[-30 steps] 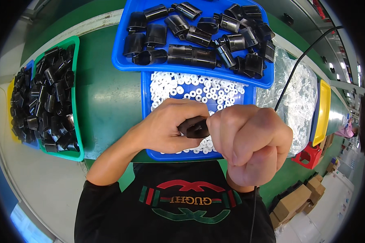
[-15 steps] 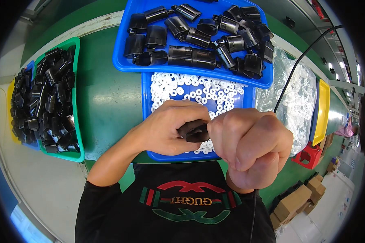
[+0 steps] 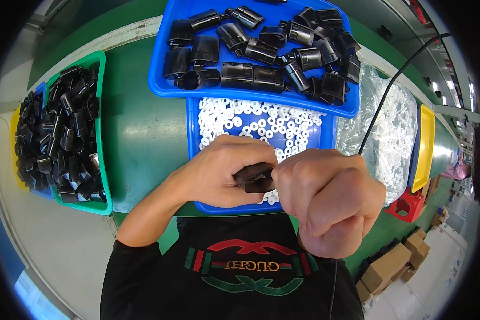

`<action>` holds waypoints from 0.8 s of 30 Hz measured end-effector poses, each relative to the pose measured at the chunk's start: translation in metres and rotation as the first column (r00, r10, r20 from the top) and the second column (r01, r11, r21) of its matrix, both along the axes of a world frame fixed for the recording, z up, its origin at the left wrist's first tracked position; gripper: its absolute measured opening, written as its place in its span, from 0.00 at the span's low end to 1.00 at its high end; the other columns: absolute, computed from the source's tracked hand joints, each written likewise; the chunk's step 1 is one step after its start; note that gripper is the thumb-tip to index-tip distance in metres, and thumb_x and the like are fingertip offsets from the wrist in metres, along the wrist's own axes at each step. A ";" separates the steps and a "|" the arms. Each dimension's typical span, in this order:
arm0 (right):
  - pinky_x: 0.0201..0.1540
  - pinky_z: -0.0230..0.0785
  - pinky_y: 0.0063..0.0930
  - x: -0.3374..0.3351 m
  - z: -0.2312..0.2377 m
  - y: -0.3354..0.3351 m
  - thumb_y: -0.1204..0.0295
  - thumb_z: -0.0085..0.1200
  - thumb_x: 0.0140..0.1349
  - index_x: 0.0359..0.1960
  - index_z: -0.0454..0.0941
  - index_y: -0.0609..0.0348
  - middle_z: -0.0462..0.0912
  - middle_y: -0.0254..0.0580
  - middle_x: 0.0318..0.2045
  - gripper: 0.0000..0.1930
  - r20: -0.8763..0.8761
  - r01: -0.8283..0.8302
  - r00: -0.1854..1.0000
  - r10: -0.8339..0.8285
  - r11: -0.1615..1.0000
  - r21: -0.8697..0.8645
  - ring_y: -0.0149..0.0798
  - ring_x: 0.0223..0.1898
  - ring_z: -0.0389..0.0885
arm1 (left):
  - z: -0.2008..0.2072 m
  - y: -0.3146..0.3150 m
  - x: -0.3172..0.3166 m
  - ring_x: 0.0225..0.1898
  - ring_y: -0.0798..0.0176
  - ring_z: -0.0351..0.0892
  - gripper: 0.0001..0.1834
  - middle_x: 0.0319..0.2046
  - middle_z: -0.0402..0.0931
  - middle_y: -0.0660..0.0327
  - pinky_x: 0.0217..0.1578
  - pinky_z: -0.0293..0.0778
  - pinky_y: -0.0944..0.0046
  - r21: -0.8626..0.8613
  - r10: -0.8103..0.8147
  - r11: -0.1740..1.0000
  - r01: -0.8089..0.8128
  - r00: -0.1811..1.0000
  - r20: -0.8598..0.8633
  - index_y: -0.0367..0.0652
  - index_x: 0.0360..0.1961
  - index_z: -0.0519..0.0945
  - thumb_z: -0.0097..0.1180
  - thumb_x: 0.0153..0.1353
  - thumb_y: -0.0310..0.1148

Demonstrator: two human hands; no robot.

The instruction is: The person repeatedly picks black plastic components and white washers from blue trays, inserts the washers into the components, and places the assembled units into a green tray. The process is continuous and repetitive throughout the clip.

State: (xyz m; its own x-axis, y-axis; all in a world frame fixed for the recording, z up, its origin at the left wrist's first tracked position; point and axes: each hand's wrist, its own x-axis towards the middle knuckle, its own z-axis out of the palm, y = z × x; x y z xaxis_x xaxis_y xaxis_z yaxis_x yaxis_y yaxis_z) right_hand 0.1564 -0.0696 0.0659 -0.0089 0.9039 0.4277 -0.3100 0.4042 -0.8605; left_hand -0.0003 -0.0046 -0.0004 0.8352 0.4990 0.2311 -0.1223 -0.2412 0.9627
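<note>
My left hand [image 3: 218, 170] is closed around a hollow black plastic piece [image 3: 259, 184], its open end tilted up toward me. Pressed against the right side of that piece is my right hand [image 3: 330, 200], closed in a fist. Whatever the fist grips is hidden behind its fingers. Both hands are above a blue tray [image 3: 194, 128] of small white ring-shaped washers [image 3: 218, 114]. Just beyond it, a larger blue tray [image 3: 162, 89] carries several black cylindrical housings [image 3: 205, 50].
To the left, a green bin [image 3: 105, 160] is heaped with black parts. A clear plastic bag [image 3: 384, 122] of white pieces lies at the right, beside a yellow tray [image 3: 424, 149]. A black cable [image 3: 381, 106] runs down behind my right hand. A red stool [image 3: 408, 205] and cardboard boxes [image 3: 386, 269] stand farther right.
Both hands stay together at the black piece. My right fist has turned slightly and sunk a little; the left keeps its hold. The trays look the same.
</note>
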 end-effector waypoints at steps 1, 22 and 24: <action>0.13 0.47 0.23 0.000 0.000 0.000 0.83 0.45 0.53 0.17 0.69 0.59 0.67 0.34 0.13 0.09 -0.003 0.000 1.000 0.000 1.000 -0.005 0.28 0.11 0.59 | 0.000 0.000 0.000 0.29 0.47 0.74 0.18 0.25 0.73 0.56 0.29 0.70 0.55 0.009 0.002 1.000 -0.002 1.000 0.005 0.39 0.34 0.77 0.64 0.37 0.29; 0.13 0.51 0.26 0.026 0.017 -0.026 0.75 0.48 0.57 0.17 0.64 0.48 0.67 0.31 0.13 0.11 -0.198 -0.132 0.975 0.102 0.981 -0.144 0.32 0.11 0.62 | 0.020 0.012 -0.013 0.20 0.56 0.69 0.13 0.18 0.70 0.59 0.22 0.64 0.63 0.235 0.198 0.956 -0.174 0.977 -0.080 0.41 0.22 0.75 0.56 0.26 0.26; 0.14 0.54 0.29 0.034 0.013 -0.020 0.76 0.50 0.50 0.18 0.66 0.53 0.68 0.35 0.15 0.07 0.072 0.020 0.997 -0.019 1.000 -0.002 0.35 0.12 0.64 | 0.026 0.012 -0.015 0.20 0.55 0.69 0.14 0.18 0.70 0.59 0.22 0.63 0.63 0.247 0.213 0.950 -0.188 0.974 -0.076 0.40 0.21 0.75 0.57 0.24 0.27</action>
